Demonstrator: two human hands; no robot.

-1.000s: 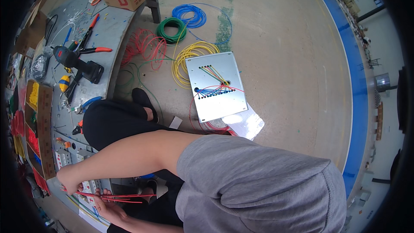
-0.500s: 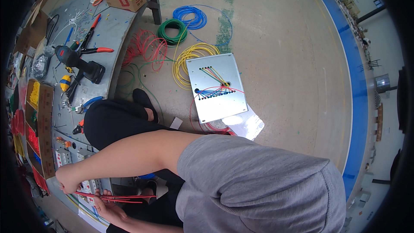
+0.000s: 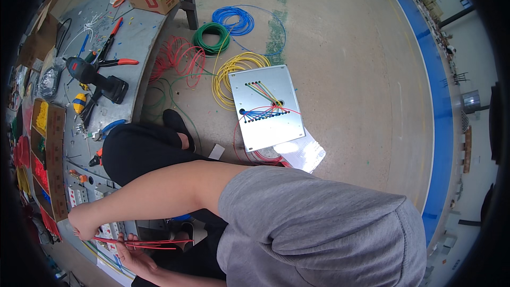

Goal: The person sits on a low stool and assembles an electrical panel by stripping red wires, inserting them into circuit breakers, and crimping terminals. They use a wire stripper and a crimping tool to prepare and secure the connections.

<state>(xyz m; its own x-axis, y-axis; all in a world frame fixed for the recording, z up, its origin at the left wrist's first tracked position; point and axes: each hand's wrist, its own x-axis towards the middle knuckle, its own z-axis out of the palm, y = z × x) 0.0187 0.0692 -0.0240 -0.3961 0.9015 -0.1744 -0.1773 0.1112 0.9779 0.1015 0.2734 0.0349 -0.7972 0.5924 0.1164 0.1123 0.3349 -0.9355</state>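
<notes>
Pale concrete floor (image 3: 356,85) stretches up and to the right of the fingers, with a grey metal workbench (image 3: 143,26) running up the left side, above them. Low at the left, a person in a grey short-sleeved shirt (image 3: 324,218) handles a bundle of thin red wires (image 3: 146,244). Fingers of the right hand (image 3: 85,222) are clenched around the bundle's left end, their tips partly hidden. The wires run on across the left hand (image 3: 132,255), palm up with curled fingers touching them; how firmly it grips cannot be told. Loose ends trail to the right of both hands.

White rectangular electrical units with red marks (image 3: 110,230) sit just beside the fingers, between the two hands. Up and left of the fingers stands a divided brown cardboard box (image 3: 54,154) of yellow, green, red and blue small parts. Farther above them lies a black cordless drill (image 3: 98,78). Well to the upper right, a square silver metal panel (image 3: 271,133) threaded with coloured wires rests near coils of yellow (image 3: 226,82), green (image 3: 204,48) and blue wire (image 3: 239,27).
</notes>
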